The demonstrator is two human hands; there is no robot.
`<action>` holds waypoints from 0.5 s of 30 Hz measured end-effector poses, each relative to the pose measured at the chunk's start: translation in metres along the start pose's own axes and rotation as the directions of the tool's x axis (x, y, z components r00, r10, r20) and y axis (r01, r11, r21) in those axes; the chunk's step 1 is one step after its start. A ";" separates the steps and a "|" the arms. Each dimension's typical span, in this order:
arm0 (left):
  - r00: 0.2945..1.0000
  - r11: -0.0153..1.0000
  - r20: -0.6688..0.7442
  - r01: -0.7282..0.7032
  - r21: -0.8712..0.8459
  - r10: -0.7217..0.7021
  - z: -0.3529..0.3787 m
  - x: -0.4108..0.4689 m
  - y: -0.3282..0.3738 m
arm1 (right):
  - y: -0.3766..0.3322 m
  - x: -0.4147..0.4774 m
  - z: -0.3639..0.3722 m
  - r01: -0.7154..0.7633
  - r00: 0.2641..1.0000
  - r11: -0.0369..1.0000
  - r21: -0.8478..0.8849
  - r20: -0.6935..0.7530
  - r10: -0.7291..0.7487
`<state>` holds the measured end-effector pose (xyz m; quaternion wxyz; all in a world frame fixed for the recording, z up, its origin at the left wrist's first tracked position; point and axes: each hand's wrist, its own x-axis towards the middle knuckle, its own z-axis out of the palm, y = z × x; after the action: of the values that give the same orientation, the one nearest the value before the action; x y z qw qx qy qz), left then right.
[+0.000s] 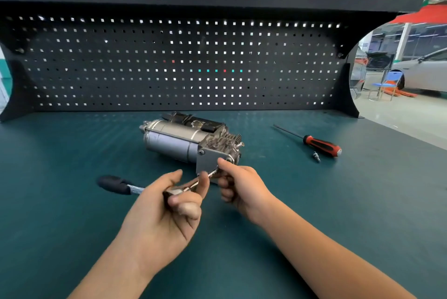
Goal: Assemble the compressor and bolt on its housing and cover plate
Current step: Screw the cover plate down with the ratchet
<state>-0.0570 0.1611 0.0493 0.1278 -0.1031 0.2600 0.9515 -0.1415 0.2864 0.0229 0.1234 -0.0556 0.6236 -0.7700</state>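
While the compressor [179, 137] lies on its side at mid-bench [72, 202], its square cover plate [208, 159] faces the person. Left hand [169, 204]: fingers and thumb curled round the head of the ratchet wrench [116, 185], with the black grip sticking out to the left. Right hand [239, 185]: fingers curled round the far end of the wrench's shaft at the plate's lower edge, thumb tip against the plate. Screwdriver [321, 145] lies well to the right, a loose bolt [316, 156] just beside its handle. Pegboard [169, 64] stands behind.
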 end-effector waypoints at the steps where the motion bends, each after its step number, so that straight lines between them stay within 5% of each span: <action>1: 0.999 0.997 0.010 -0.035 0.070 0.034 0.001 0.000 0.000 | 0.001 -0.001 0.000 0.003 1.000 1.000 -0.019 0.007 -0.003; 5: 0.971 0.796 0.011 -0.202 0.571 0.238 0.000 0.002 -0.007 | 0.001 -0.002 -0.001 0.028 0.997 0.989 -0.147 -0.066 -0.038; 10: 0.954 0.654 0.045 -0.236 0.719 0.295 -0.008 0.008 -0.006 | 0.003 -0.001 -0.003 0.083 0.988 0.974 -0.212 -0.108 -0.108; 15: 0.951 0.616 0.098 -0.267 0.741 0.293 -0.008 0.006 -0.010 | 0.004 0.001 -0.002 0.132 0.977 0.926 -0.353 -0.109 -0.181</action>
<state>-0.0591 0.1662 0.0360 0.0047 -0.0154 0.6415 0.7669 -0.1420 0.2872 0.0186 0.0059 -0.0717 0.7490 -0.6586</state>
